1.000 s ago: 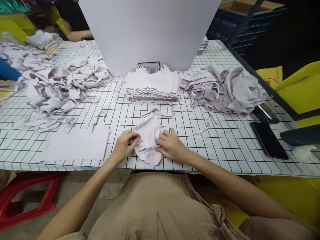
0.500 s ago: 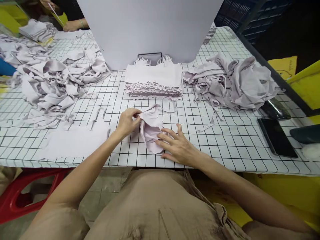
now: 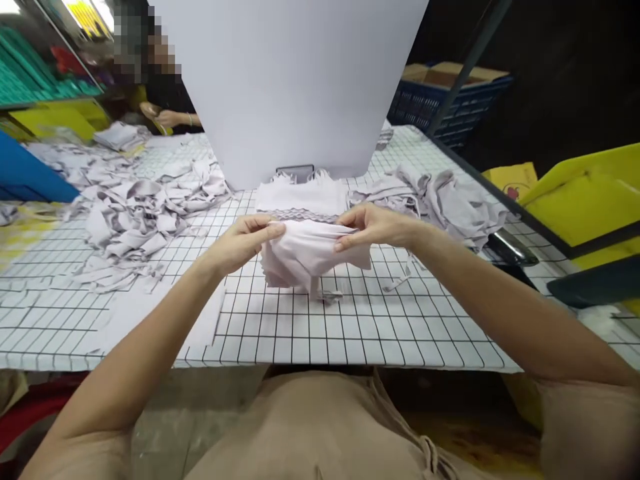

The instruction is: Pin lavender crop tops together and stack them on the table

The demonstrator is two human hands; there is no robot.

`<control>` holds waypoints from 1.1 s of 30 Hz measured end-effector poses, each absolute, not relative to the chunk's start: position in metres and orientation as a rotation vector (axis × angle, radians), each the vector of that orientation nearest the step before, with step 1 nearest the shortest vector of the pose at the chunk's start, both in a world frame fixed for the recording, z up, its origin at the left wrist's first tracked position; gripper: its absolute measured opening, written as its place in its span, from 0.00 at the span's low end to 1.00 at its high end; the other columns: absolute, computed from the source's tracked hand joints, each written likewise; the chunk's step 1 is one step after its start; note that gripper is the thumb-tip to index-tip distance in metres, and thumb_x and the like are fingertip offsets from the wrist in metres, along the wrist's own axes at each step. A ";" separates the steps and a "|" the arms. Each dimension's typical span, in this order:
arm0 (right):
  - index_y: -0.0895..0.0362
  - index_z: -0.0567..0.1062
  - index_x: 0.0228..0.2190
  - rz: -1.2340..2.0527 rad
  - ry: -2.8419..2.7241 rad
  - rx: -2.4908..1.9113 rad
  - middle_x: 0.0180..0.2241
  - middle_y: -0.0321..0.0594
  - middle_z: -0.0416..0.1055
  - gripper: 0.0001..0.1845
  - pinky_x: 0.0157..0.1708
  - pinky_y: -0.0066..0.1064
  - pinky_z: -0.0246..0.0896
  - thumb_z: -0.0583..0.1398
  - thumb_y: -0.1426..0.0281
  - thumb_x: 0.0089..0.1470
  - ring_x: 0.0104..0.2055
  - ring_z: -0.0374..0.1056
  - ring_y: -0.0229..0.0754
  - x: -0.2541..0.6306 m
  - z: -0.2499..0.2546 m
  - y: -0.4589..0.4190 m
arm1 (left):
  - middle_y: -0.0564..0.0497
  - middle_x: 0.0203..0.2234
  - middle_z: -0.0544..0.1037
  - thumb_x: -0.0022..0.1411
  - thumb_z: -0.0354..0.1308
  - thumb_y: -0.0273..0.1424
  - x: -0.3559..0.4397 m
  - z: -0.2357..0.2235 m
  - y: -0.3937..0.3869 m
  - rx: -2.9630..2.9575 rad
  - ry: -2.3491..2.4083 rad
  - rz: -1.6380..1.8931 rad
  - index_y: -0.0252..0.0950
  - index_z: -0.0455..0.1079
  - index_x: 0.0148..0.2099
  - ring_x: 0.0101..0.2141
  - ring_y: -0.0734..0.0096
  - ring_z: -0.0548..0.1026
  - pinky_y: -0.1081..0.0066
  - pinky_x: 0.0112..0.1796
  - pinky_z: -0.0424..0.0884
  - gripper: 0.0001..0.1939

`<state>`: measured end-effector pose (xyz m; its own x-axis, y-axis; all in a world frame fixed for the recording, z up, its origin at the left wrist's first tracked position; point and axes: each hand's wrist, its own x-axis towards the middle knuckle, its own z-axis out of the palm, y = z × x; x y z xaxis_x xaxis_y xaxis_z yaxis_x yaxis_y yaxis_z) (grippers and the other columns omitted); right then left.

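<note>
A pale lilac garment piece (image 3: 305, 250) is stretched between my two hands above the table, its lower part hanging in folds. My left hand (image 3: 245, 240) pinches its upper left edge between thumb and fingers. At the upper right edge my right hand (image 3: 373, 227) grips the same cloth, thumb in front. Just behind it lies a neat stack of similar pieces (image 3: 300, 197) with wavy edges, partly hidden by the held cloth. Flat on the table to the left, another piece (image 3: 195, 320) is partly covered by my left forearm.
Loose heaps of cloth lie left (image 3: 130, 220) and right (image 3: 450, 207) on the checked tablecloth (image 3: 310, 340). A tall pale panel (image 3: 295, 87) stands behind the stack. A dark bottle-like object (image 3: 595, 283) is at the right edge. Another person's hands (image 3: 163, 117) are at the far left.
My hands have lifted the garment piece off the table and spread it between them. My right hand has gone from lying open on the cloth to gripping it. The view has tilted up.
</note>
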<state>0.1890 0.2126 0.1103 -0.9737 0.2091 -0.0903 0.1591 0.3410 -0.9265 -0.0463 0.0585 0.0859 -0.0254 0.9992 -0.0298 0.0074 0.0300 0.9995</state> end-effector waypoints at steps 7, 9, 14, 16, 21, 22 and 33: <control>0.60 0.77 0.28 1.726 -2.616 -0.351 0.26 0.35 0.69 0.15 0.26 0.26 0.55 0.69 0.60 0.51 0.28 0.63 0.33 0.198 0.152 0.233 | 0.48 0.27 0.79 0.53 0.70 0.43 -0.061 0.130 0.069 1.229 1.169 1.346 0.36 0.79 0.32 0.30 0.69 0.76 0.68 0.35 0.74 0.15; 0.59 0.78 0.37 1.721 -2.624 -0.305 0.32 0.36 0.72 0.17 0.29 0.26 0.59 0.71 0.62 0.49 0.32 0.66 0.34 0.185 0.155 0.221 | 0.49 0.27 0.79 0.56 0.68 0.44 -0.050 0.136 0.076 1.337 1.148 1.282 0.35 0.79 0.31 0.29 0.71 0.75 0.71 0.32 0.73 0.16; 0.60 0.76 0.42 1.846 -2.282 -0.243 0.35 0.38 0.74 0.24 0.29 0.25 0.63 0.73 0.62 0.45 0.33 0.69 0.34 0.152 0.156 0.199 | 0.50 0.24 0.77 0.57 0.67 0.43 -0.034 0.153 0.089 1.543 1.192 1.083 0.33 0.80 0.34 0.23 0.77 0.71 0.78 0.22 0.64 0.16; 0.62 0.77 0.35 1.868 -2.219 -0.362 0.28 0.36 0.72 0.21 0.23 0.24 0.59 0.73 0.61 0.44 0.27 0.67 0.32 0.153 0.163 0.203 | 0.49 0.24 0.77 0.54 0.70 0.41 -0.042 0.157 0.087 1.496 1.229 1.022 0.33 0.80 0.34 0.22 0.77 0.70 0.79 0.20 0.62 0.15; 0.62 0.74 0.25 1.843 -2.152 -0.438 0.23 0.32 0.67 0.20 0.19 0.22 0.53 0.74 0.60 0.43 0.23 0.62 0.29 0.173 0.180 0.224 | 0.48 0.27 0.79 0.51 0.72 0.39 -0.073 0.158 0.073 1.444 1.257 1.041 0.35 0.80 0.33 0.26 0.74 0.74 0.77 0.24 0.69 0.13; 0.62 0.74 0.25 1.831 -2.129 -0.457 0.22 0.32 0.67 0.20 0.19 0.22 0.53 0.73 0.60 0.44 0.23 0.61 0.29 0.177 0.181 0.228 | 0.48 0.26 0.79 0.51 0.72 0.39 -0.079 0.157 0.070 1.438 1.264 1.058 0.35 0.79 0.32 0.26 0.75 0.74 0.77 0.24 0.68 0.13; 0.56 0.76 0.46 1.842 -2.236 -0.201 0.46 0.42 0.74 0.26 0.43 0.32 0.69 0.73 0.67 0.44 0.45 0.71 0.40 0.154 0.171 0.212 | 0.51 0.27 0.76 0.57 0.67 0.43 -0.054 0.157 0.085 1.603 1.237 1.270 0.34 0.75 0.33 0.29 0.74 0.73 0.75 0.29 0.67 0.16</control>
